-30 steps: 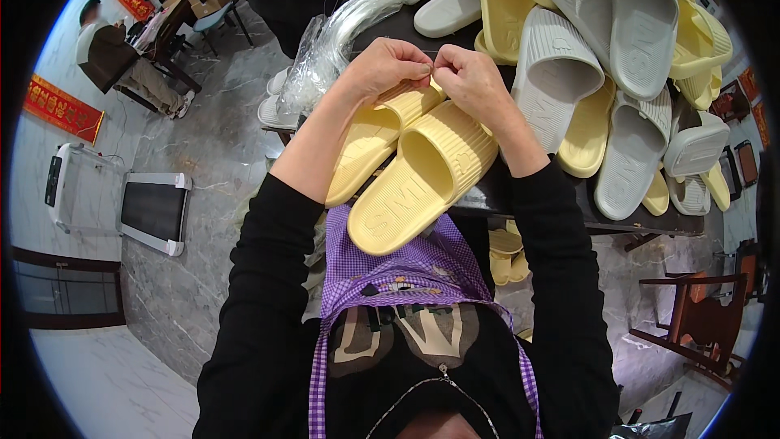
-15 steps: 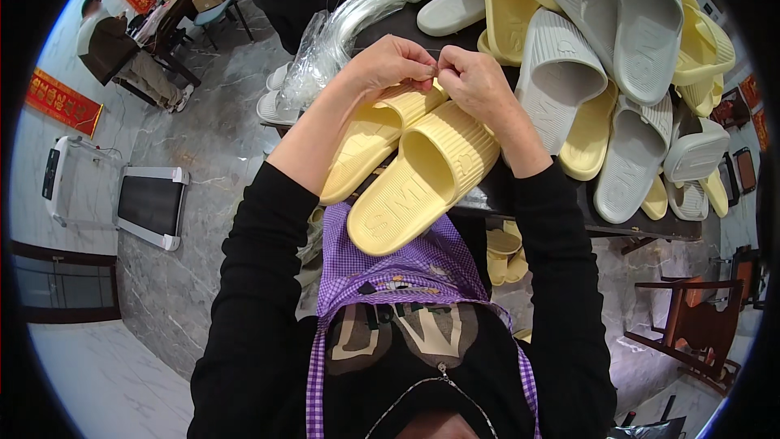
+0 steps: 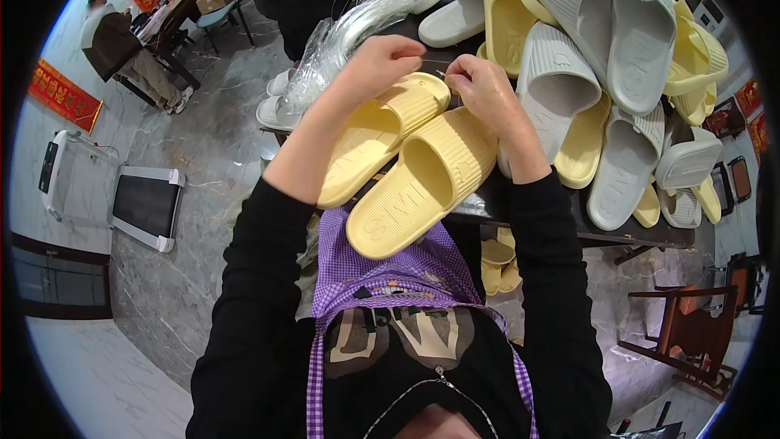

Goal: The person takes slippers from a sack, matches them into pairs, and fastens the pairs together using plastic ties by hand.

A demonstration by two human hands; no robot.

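Note:
Two yellow slide slippers lie side by side in front of me, the left slipper (image 3: 361, 150) and the nearer right slipper (image 3: 406, 191), toes pointing away and heels toward my apron. My left hand (image 3: 380, 67) hovers over the strap of the left slipper, fingers curled closed. Just beyond the right slipper's strap is my right hand (image 3: 481, 89), its thumb and forefinger pinched together. A gap separates the two hands. Whatever small thing the fingertips may hold is too fine to make out.
Grey slippers (image 3: 642, 41) and yellow slippers (image 3: 508, 16) are heaped on the dark table (image 3: 626, 234) to the right. A bundle of clear plastic strands (image 3: 349, 32) lies at the far left edge. Behind stand a treadmill (image 3: 148, 207), a wooden chair (image 3: 686, 333) and other people.
My hands, which met at the fingertips over the slipper straps, have come apart, the left moving left and the right moving slightly right. The slippers have barely moved.

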